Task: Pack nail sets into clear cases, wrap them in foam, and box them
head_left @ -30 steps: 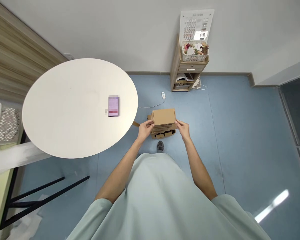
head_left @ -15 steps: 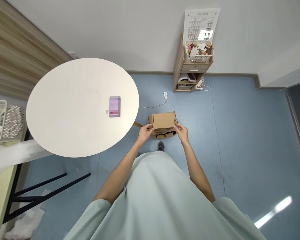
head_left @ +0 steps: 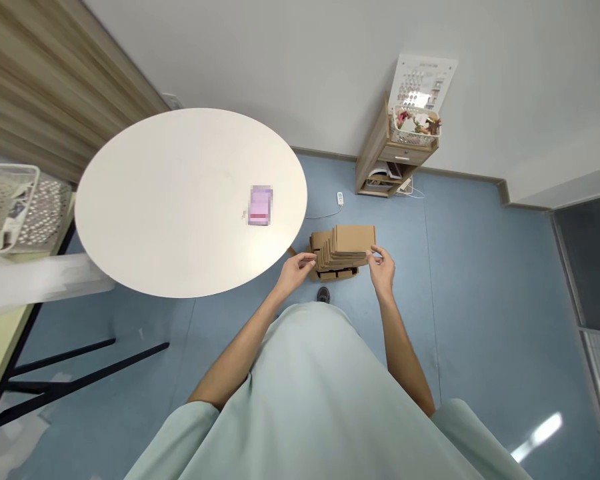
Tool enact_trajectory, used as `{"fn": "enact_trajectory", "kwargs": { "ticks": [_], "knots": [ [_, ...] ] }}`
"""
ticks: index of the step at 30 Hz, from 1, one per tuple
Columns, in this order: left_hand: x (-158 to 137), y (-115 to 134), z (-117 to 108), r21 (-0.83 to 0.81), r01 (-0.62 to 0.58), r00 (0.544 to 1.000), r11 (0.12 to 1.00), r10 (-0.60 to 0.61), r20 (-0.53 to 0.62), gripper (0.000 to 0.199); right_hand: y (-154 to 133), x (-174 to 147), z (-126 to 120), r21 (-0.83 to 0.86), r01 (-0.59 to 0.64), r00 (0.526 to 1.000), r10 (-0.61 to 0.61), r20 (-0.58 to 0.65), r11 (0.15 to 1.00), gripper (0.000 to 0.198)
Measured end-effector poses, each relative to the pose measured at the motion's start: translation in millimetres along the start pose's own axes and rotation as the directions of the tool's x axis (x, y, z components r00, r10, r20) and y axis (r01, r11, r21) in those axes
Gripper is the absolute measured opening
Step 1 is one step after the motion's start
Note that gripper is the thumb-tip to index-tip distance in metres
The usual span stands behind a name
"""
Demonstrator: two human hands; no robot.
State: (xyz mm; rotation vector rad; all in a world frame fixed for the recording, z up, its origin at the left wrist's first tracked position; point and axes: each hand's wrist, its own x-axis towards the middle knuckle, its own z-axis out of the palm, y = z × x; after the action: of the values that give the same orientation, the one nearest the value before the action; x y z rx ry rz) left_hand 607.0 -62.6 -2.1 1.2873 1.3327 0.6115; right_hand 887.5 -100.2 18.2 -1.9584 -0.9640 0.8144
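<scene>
Several folded cardboard boxes form a slanting stack low in front of me, fanned out toward the right, over more cardboard beneath. My left hand has its fingers pinched together at the lower left edge of the stack. At the stack's front right corner, the thumb and fingers of my right hand grip the cardboard. The exact contact of the left fingertips is small and hard to see.
A white oval table stands at left, bearing a blurred pink-purple item. Against the wall is a wooden cabinet with a white basket on top. A white power strip and its cord lie on the floor. My shoe is just below the boxes.
The upper boxes have slid right, so the squared stack is now fanned out. My right hand has shifted right with them, while my left hand is at the lower left edge. The view has turned somewhat.
</scene>
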Motion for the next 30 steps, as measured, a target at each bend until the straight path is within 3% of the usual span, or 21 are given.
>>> {"fn": "enact_trajectory", "kwargs": {
  "ticks": [5,14,21,30],
  "knots": [
    [-54.3,-27.7,-76.2,-0.105,0.025,0.996,0.994,-0.034,-0.085,0.034,-38.5,-58.0,59.3,0.05,0.036,0.995,-0.041,0.095,0.998,0.059],
    [-161.4,-96.2,-233.7,-0.234,0.021,0.942,0.972,-0.097,-0.32,0.034,-106.2,-163.4,208.1,0.051,0.138,0.935,-0.147,0.322,0.989,0.055],
    [-225.6,-139.7,-316.1,-0.333,-0.021,0.836,0.943,-0.166,-0.524,0.032,-163.6,-222.6,312.8,-0.008,0.23,0.801,-0.184,0.57,0.973,0.052],
    [-261.2,-167.7,-415.8,-0.427,-0.021,0.739,0.904,-0.274,-0.616,0.032,-221.9,-262.9,440.1,0.004,0.26,0.655,-0.179,0.734,0.966,0.045]
  ]
}}
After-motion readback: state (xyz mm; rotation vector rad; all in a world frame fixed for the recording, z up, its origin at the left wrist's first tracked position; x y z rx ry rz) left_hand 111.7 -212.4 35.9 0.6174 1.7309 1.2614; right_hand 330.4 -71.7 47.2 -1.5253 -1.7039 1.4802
